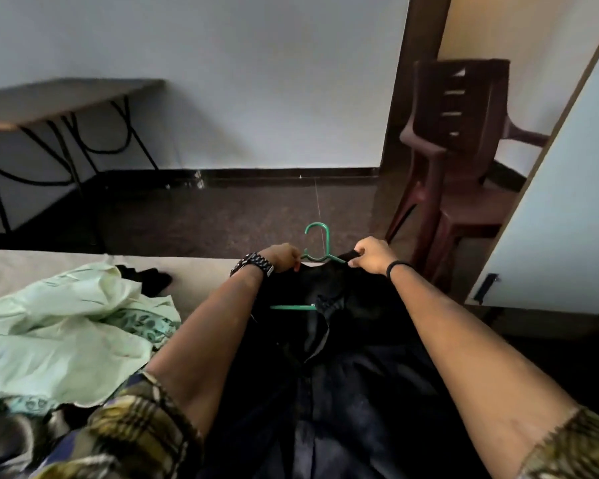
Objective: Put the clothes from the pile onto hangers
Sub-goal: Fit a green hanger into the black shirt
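I see my left hand (pixel 283 258) pinching the black shirt (pixel 329 326) at its collar edge, fingers curled tight. My right hand (pixel 370 254) grips the other shoulder fabric over the green hanger (pixel 317 252). The shirt lies on the bed (pixel 194 271), beside the pale green clothes (pixel 66 326).

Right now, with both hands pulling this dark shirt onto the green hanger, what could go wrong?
1. The black button-front shirt looks only partly seated on the green plastic hanger: the right hand is gripping fabric at the hanger's shoulder, so it may slip off when lifted.
2. The left hand pinches the collar; uneven pulling could tilt the hanger.
3. The pale green garment lies close and could get dragged along.
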